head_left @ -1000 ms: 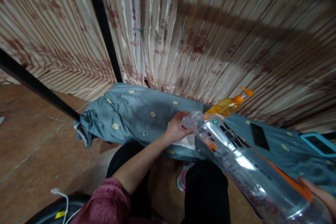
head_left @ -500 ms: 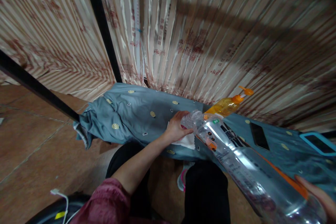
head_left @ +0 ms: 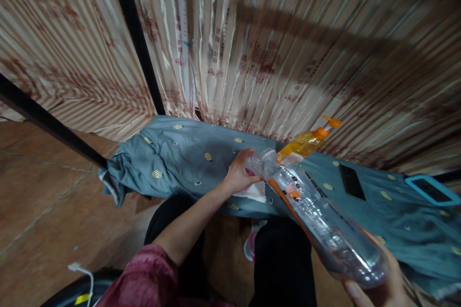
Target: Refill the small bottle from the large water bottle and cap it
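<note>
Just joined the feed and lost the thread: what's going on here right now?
A seated person tips a large clear plastic bottle toward a white cloth on the grey-blue sheet. The right hand holds the bottle's base; the left hand is at its neck, resting on the cloth. An orange pump bottle, a dark phone and a blue-edged tablet lie further along the sheet.

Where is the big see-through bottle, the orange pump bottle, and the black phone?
clear plastic bottle (head_left: 317, 220), head view, middle of its body.
orange pump bottle (head_left: 304, 143), head view, its orange body.
black phone (head_left: 352, 182), head view, centre of its screen.
</note>
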`<state>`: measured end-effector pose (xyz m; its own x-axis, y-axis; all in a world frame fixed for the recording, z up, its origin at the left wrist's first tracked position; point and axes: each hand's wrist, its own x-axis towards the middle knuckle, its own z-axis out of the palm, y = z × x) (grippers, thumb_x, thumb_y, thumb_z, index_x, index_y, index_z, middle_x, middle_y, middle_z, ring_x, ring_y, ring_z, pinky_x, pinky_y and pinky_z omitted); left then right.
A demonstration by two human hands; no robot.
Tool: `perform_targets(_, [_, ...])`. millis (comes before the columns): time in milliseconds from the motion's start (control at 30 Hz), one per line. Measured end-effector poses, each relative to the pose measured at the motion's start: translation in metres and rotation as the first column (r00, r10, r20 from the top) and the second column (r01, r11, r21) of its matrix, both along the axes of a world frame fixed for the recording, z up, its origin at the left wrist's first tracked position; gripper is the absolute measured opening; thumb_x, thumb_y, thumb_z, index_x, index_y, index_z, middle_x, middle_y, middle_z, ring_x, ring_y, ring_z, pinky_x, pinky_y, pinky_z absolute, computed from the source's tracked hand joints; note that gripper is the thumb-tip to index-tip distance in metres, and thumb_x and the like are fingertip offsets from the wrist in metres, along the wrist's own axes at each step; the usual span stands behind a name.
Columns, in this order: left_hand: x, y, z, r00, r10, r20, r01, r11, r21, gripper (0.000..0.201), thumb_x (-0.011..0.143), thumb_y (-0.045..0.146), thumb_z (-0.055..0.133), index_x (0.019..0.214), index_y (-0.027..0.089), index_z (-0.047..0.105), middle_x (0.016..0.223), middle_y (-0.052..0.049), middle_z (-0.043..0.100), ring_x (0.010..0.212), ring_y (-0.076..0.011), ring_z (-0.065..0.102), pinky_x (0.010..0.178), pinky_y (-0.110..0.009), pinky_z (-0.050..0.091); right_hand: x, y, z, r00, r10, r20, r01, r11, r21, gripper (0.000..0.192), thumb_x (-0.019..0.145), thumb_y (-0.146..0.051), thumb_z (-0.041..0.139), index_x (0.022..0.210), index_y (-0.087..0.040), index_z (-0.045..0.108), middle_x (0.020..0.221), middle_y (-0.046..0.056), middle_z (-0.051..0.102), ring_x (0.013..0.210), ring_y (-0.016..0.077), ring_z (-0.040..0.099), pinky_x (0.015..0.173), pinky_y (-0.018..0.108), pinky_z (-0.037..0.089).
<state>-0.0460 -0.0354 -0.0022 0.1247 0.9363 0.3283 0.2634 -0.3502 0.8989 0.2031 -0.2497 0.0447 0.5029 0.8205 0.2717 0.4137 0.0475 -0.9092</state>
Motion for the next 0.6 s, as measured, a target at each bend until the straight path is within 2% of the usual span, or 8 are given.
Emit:
perform_targets(67, [-0.001,0.0,0.001,1.0,0.005,-0.002,-0.005,1.0,-0.001,0.082,0.06,0.024,0.097,0.134,0.021,0.06,0.136,-0.012,0.066,0.127,-0.0322,0.066,0.116,-0.05,0.052,-0.005,0.002,-0.008,0.974,0.005,-0.228,-0.006,1.0,-0.001,0.089,0.067,-0.056,0.088,0.145,-0.024,0.059,0.145,0.011,0.059,0.142,0.0424,0.048,0.121,0.059,0.033])
perform_targets(100, [-0.001,0.0,0.001,1.0,0.007,-0.001,-0.007,1.0,-0.003,0.082,0.06,0.024,0.097,0.134,0.021,0.061,0.135,-0.011,0.066,0.126,-0.032,0.066,0.115,-0.05,0.052,-0.006,0.003,-0.013,0.933,0.01,-0.359,-0.013,1.0,-0.004,0.086,0.068,-0.053,0.088,0.144,-0.026,0.06,0.145,0.01,0.06,0.14,0.0408,0.05,0.118,0.059,0.038])
perform_targets(200, [-0.002,-0.001,0.001,1.0,0.005,0.01,-0.005,1.0,-0.013,0.081,0.06,0.024,0.097,0.132,0.02,0.062,0.135,-0.012,0.067,0.128,-0.032,0.066,0.116,-0.05,0.051,-0.007,0.006,-0.029,0.791,0.026,-0.611,-0.038,0.999,-0.007,0.07,0.073,-0.048,0.084,0.137,-0.03,0.065,0.132,0.008,0.068,0.113,0.0328,0.068,0.099,0.055,0.056])
perform_targets(300, [-0.002,-0.001,0.0,0.999,-0.012,0.034,0.013,0.999,-0.033,0.083,0.06,0.024,0.098,0.133,0.019,0.06,0.139,-0.014,0.066,0.132,-0.0334,0.064,0.12,-0.052,0.048,-0.006,0.011,-0.041,0.714,0.059,-0.697,-0.08,0.997,0.003,0.059,0.071,-0.053,0.081,0.125,-0.03,0.07,0.109,0.008,0.076,0.083,0.0302,0.076,0.07,0.048,0.063])
perform_targets(367, [-0.002,-0.001,-0.002,0.998,-0.023,0.056,0.025,0.999,-0.046,0.087,0.059,0.025,0.098,0.136,0.018,0.058,0.141,-0.015,0.065,0.135,-0.0341,0.063,0.122,-0.053,0.046,-0.009,0.014,-0.044,0.657,0.069,-0.751,-0.099,0.995,0.004,0.056,0.069,-0.057,0.08,0.116,-0.028,0.073,0.098,0.009,0.078,0.076,0.0327,0.077,0.061,0.047,0.063])
perform_targets(433, [-0.002,-0.001,-0.004,0.996,-0.028,0.08,0.033,0.998,-0.058,0.094,0.057,0.025,0.099,0.139,0.019,0.055,0.142,-0.015,0.065,0.135,-0.0347,0.063,0.122,-0.054,0.044,-0.015,0.018,-0.043,0.601,0.067,-0.796,-0.103,0.995,0.005,0.054,0.067,-0.059,0.081,0.111,-0.028,0.074,0.095,0.009,0.079,0.075,0.0324,0.077,0.06,0.046,0.063])
perform_targets(533, [-0.006,-0.002,-0.005,0.993,-0.023,0.113,0.031,0.997,-0.071,0.102,0.055,0.03,0.1,0.144,0.021,0.052,0.146,-0.016,0.063,0.139,-0.0367,0.06,0.124,-0.056,0.042,-0.033,0.024,-0.036,0.505,0.058,-0.861,-0.09,0.996,0.014,0.055,0.066,-0.061,0.083,0.112,-0.031,0.075,0.1,0.004,0.079,0.073,0.0242,0.074,0.062,0.04,0.063])
perform_targets(600, [-0.013,-0.007,-0.003,0.99,-0.01,0.143,0.018,0.998,-0.056,0.101,0.059,0.04,0.098,0.146,0.021,0.051,0.152,-0.018,0.058,0.145,-0.0386,0.054,0.126,-0.057,0.038,-0.045,0.028,-0.032,0.424,0.048,-0.904,-0.108,0.994,0.003,0.059,0.06,-0.065,0.085,0.107,-0.031,0.077,0.095,0.003,0.078,0.068,0.0202,0.07,0.06,0.035,0.061])
